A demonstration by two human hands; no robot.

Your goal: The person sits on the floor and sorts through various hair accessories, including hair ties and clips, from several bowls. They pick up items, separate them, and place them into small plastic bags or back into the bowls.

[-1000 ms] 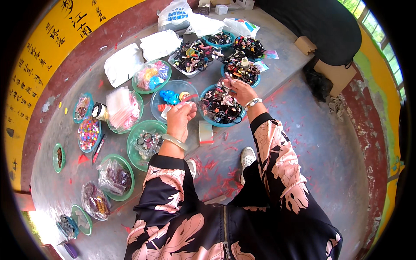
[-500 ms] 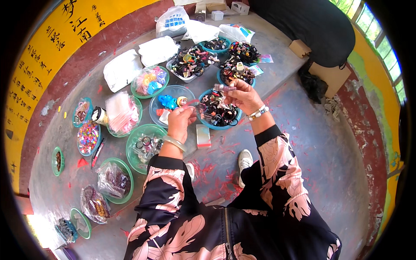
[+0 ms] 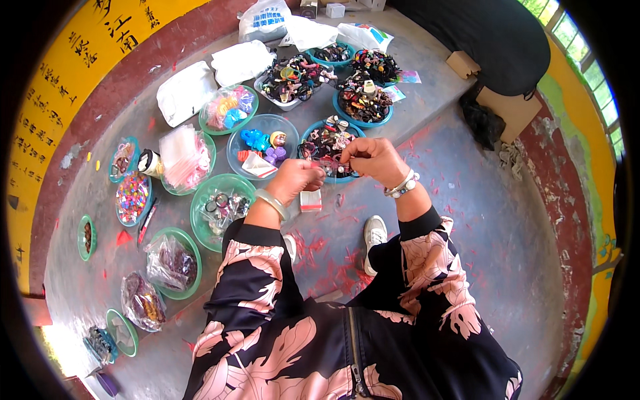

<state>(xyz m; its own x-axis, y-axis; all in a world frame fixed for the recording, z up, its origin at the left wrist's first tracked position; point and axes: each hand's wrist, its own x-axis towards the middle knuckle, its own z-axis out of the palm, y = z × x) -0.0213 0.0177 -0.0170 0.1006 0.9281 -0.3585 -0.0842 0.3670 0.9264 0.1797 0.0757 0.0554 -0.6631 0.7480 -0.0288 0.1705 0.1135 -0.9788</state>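
As left hand (image 3: 298, 181) and right hand (image 3: 380, 162) sit closer together than half-second ago, both grips pinch small pinkish clear piece (image 3: 331, 163) above near edge of blue basin (image 3: 343, 179). White bag (image 3: 261, 31) bears blue print; yellow wall (image 3: 110, 53), dark brushwriting, cut off at top. Fingers mask piece's ends; shape unclear.

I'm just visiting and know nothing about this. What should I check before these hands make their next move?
1. Left hand with fingers pinched: ok.
2. Right hand close beside it, fingertips drawn together: ok.
3. What the small item between them is: cannot tell, too small.
4. Turquoise bowl of hair ties apparently within reach: ok.
5. Floor around the white shoes free of scraps: not ok, red scraps lie there.
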